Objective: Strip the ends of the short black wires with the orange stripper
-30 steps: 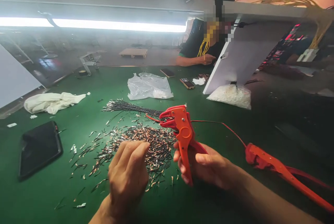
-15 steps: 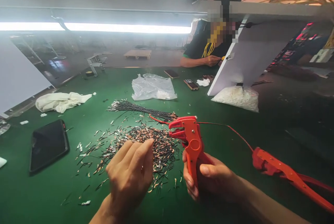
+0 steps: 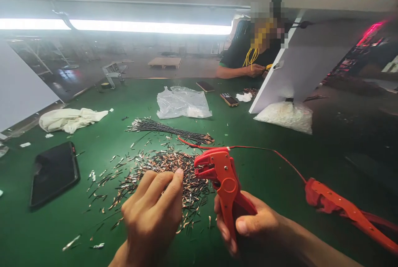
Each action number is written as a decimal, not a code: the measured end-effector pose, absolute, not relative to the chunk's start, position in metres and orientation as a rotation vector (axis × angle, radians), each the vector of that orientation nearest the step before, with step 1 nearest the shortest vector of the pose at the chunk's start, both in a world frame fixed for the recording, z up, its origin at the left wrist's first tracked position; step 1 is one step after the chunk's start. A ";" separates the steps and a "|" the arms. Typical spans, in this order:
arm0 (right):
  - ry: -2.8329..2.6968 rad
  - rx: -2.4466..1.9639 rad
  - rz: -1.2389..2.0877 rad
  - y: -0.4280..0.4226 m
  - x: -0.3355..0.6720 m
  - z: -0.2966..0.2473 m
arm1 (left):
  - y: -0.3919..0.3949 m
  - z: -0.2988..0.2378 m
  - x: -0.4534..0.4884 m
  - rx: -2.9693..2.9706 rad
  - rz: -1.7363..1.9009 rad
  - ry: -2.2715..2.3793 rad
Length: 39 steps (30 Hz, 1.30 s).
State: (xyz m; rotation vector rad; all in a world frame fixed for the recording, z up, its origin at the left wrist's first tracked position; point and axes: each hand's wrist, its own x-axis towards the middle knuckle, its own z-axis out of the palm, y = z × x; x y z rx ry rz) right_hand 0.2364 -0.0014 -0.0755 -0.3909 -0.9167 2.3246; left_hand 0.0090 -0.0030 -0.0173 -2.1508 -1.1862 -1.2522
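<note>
Stripper (image 3: 228,184) has dipped, right hand (image 3: 261,221) gripping; left hand (image 3: 152,209) curled, can't tell if empty; white-filled bag (image 3: 284,120) toward worktop's (image 3: 18,225) far edge.

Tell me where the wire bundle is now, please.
In the head view, the wire bundle lies slightly left of centre, between the scrap pile and the plastic bag.

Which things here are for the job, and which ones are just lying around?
Probably for the job:
- red pliers, in the right hand
- black wires, bundled
- wire scraps, by the left hand

Probably just lying around:
- big black phone
- white cloth
- clear plastic bag
</note>
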 end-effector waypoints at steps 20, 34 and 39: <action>-0.907 -0.415 2.347 -0.005 0.233 -0.072 | -0.010 -0.015 0.008 -2.280 -1.204 -1.127; -0.924 -0.506 2.320 -0.009 0.239 -0.084 | -0.007 -0.014 0.004 -2.366 -1.148 -1.147; -0.885 -0.534 2.310 -0.013 0.238 -0.087 | -0.005 -0.016 0.001 -2.393 -1.133 -1.153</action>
